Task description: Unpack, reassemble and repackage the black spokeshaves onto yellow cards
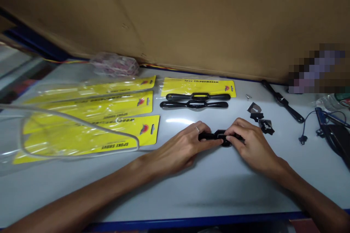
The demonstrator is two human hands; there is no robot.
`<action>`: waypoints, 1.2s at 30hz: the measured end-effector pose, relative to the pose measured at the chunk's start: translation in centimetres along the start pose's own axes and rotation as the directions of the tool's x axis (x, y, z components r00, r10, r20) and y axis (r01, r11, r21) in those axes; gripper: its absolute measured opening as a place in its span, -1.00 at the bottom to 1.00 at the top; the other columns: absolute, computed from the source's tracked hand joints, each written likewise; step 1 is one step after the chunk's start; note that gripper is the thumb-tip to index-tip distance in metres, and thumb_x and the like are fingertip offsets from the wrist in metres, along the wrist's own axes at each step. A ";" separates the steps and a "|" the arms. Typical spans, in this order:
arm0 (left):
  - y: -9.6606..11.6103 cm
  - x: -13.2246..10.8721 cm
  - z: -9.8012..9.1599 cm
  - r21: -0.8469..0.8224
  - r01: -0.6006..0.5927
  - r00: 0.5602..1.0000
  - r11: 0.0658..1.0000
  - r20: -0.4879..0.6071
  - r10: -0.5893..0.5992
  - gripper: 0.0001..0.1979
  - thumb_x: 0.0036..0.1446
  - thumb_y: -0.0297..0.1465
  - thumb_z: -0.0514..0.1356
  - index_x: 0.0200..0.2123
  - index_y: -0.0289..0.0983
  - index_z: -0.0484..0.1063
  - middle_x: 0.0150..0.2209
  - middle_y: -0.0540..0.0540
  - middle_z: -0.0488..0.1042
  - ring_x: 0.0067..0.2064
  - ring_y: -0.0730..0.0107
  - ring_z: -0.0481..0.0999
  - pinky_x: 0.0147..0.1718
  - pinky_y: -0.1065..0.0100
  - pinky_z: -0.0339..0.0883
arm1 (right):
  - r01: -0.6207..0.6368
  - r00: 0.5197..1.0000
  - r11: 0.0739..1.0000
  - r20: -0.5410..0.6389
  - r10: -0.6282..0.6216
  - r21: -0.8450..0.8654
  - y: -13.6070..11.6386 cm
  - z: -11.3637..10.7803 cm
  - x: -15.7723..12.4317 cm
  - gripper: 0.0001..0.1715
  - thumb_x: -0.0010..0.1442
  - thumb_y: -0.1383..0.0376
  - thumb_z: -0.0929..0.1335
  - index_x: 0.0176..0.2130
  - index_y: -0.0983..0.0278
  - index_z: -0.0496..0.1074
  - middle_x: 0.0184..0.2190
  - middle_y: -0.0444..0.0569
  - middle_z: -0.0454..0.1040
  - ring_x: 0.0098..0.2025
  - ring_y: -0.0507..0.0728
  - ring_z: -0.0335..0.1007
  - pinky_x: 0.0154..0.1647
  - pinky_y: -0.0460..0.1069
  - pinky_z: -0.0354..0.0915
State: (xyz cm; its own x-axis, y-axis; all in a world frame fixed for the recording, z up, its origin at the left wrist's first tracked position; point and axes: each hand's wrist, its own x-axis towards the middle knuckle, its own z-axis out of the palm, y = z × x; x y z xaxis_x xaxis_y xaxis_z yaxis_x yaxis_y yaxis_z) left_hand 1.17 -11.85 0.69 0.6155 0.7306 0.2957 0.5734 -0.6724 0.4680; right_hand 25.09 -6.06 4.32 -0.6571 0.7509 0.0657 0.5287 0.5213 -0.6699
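Brown cardboard [191, 14] leans over the far edge of the white table [191, 189], well beyond the grip. Left of the grip lies a fanned stack of yellow spokeshave packs [90, 131] in clear plastic sleeves, the nearest one just beside the left wrist. Straight beyond the grip rests a single yellow backing card [177, 86], with one bare spokeshave [198, 97] lying on its near edge and a second bare spokeshave [194, 105] parallel to it on the table, closer to the hands. Far to the right of the grip and beyond it, an angled spokeshave [283, 101] lies by itself. Both hands meet at the middle of the table on the black spokeshave [218, 136], which sits low on the tabletop between them: the left hand [186, 145] is curled closed around its left handle, and the right hand [251, 142] covers the other end, with fingertips pinched together on the central body. Just right of the grip and slightly beyond it sit small loose parts: a grey blade [254, 108], a black clamp piece [257, 116] and another dark piece [266, 126] close to the right knuckles. Beyond those, a tiny screw [248, 96] lies alone
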 end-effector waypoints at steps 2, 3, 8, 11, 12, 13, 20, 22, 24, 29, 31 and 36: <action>0.1 0.0 0.0 0.012 0.001 1.000 1.000 0.008 -0.001 -0.22 -0.05 -0.75 0.09 0.25 -0.16 0.38 -0.04 -0.17 0.38 -0.07 0.23 0.45 -0.12 0.24 0.46 | 0.021 1.000 1.000 -0.006 -0.021 -0.012 0.2 0.2 -0.1 -0.83 0.31 0.50 0.35 -0.27 0.30 0.52 -0.30 -0.04 0.45 -0.24 0.13 0.42 -0.22 0.02 0.31; 0.1 0.1 -0.1 0.017 0.001 1.000 1.000 0.005 -0.001 -0.24 -0.03 -0.75 0.09 0.25 -0.17 0.38 -0.05 -0.17 0.38 -0.07 0.23 0.44 -0.12 0.24 0.47 | 0.036 0.999 0.999 -0.012 -0.036 -0.022 0.2 0.3 -0.2 -0.83 0.32 0.49 0.34 -0.25 0.30 0.51 -0.29 -0.03 0.45 -0.25 0.12 0.42 -0.23 0.03 0.32; 0.4 0.2 -0.3 0.022 0.006 1.000 1.000 -0.007 -0.006 -0.28 0.03 -0.74 0.09 0.24 -0.17 0.38 -0.05 -0.17 0.40 -0.09 0.24 0.45 -0.14 0.25 0.47 | 0.148 0.986 0.985 -0.061 -0.154 -0.093 0.3 -0.5 -0.8 -0.83 0.37 0.43 0.29 -0.10 0.32 0.48 -0.23 0.04 0.48 -0.19 0.18 0.42 -0.17 0.09 0.37; 0.5 0.2 -0.6 0.034 0.017 1.000 0.999 0.024 -0.018 -0.30 0.07 -0.73 0.09 0.25 -0.15 0.37 -0.05 -0.17 0.41 -0.08 0.24 0.46 -0.14 0.24 0.49 | 0.209 0.977 0.961 0.007 -0.211 -0.182 0.3 -1.3 -1.2 -0.73 0.33 0.35 0.36 0.03 0.32 0.42 -0.09 0.11 0.50 -0.04 0.27 0.39 -0.03 0.18 0.39; 0.6 0.1 -0.6 0.037 0.021 0.999 0.999 0.024 -0.022 -0.30 0.07 -0.72 0.09 0.26 -0.15 0.36 -0.05 -0.17 0.41 -0.08 0.24 0.46 -0.13 0.24 0.50 | 0.216 0.976 0.953 0.042 -0.212 -0.212 0.4 -1.5 -1.2 -0.64 0.31 0.33 0.38 0.09 0.32 0.39 -0.02 0.15 0.48 0.02 0.30 0.37 0.02 0.22 0.39; 0.6 0.0 -0.5 0.037 0.022 1.000 0.999 0.018 -0.023 -0.30 0.07 -0.72 0.09 0.26 -0.15 0.36 -0.04 -0.18 0.40 -0.07 0.23 0.45 -0.13 0.22 0.50 | 0.219 0.976 0.946 0.074 -0.207 -0.239 0.4 -1.5 -1.3 -0.54 0.30 0.32 0.39 0.16 0.32 0.34 0.05 0.17 0.47 0.07 0.33 0.35 0.06 0.25 0.38; 0.4 -0.5 0.0 0.035 0.035 0.999 0.999 -0.010 -0.035 -0.32 0.08 -0.70 0.13 0.26 -0.16 0.36 0.00 -0.21 0.39 -0.03 0.18 0.44 -0.12 0.20 0.49 | 0.275 0.959 0.928 0.146 -0.244 -0.253 0.7 -0.9 -1.2 -0.53 0.35 0.37 0.35 0.21 0.34 0.29 0.06 0.20 0.51 0.04 0.32 0.41 0.03 0.28 0.43; 0.5 -0.5 0.0 0.040 0.031 0.999 0.999 -0.010 -0.030 -0.36 0.12 -0.68 0.12 0.26 -0.17 0.36 -0.01 -0.21 0.40 -0.04 0.19 0.44 -0.13 0.20 0.49 | 0.299 0.952 0.916 0.144 -0.269 -0.266 0.7 -0.9 -1.2 -0.56 0.36 0.38 0.35 0.19 0.39 0.31 0.02 0.21 0.53 0.01 0.32 0.43 0.02 0.27 0.44; 0.5 -0.4 0.0 0.042 0.029 1.000 0.999 -0.013 -0.028 -0.37 0.15 -0.67 0.11 0.27 -0.17 0.35 -0.03 -0.22 0.40 -0.06 0.19 0.44 -0.15 0.21 0.49 | 0.326 0.944 0.902 0.142 -0.297 -0.282 0.8 -1.1 -1.3 -0.58 0.38 0.39 0.33 0.19 0.43 0.31 0.01 0.22 0.54 0.00 0.32 0.44 0.01 0.26 0.44; 0.5 -0.3 0.0 0.047 0.027 0.999 0.999 -0.024 -0.026 -0.36 0.14 -0.67 0.10 0.27 -0.19 0.34 -0.02 -0.22 0.39 -0.04 0.19 0.44 -0.14 0.20 0.50 | 0.378 0.926 0.871 0.131 -0.355 -0.313 1.0 -1.1 -1.4 -0.61 0.44 0.39 0.27 0.21 0.44 0.29 0.01 0.23 0.55 0.01 0.31 0.48 0.02 0.25 0.47; 0.6 -0.3 0.0 0.047 0.026 0.999 0.999 -0.024 -0.025 -0.38 0.16 -0.67 0.08 0.27 -0.19 0.35 -0.03 -0.22 0.39 -0.06 0.20 0.44 -0.15 0.20 0.50 | 0.395 0.919 0.862 0.129 -0.373 -0.319 1.1 -1.0 -1.4 -0.60 0.44 0.41 0.25 0.23 0.43 0.28 0.01 0.24 0.56 0.03 0.31 0.49 0.04 0.24 0.47; 0.6 -0.2 0.0 0.040 0.020 0.999 0.999 -0.025 -0.019 -0.39 0.17 -0.68 0.05 0.26 -0.20 0.36 -0.04 -0.23 0.39 -0.07 0.19 0.44 -0.16 0.19 0.51 | 0.395 0.918 0.869 0.109 -0.380 -0.296 1.2 -1.0 -1.3 -0.62 0.44 0.41 0.24 0.20 0.39 0.31 0.00 0.22 0.58 0.02 0.30 0.51 0.01 0.24 0.49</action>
State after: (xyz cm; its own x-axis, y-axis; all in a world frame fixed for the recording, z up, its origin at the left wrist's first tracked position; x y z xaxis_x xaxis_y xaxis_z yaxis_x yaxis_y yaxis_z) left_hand 1.37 -12.42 0.86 0.5906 0.7460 0.3077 0.6071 -0.6619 0.4397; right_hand 27.12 -5.99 4.11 -0.8630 0.4472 0.2349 0.3592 0.8702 -0.3373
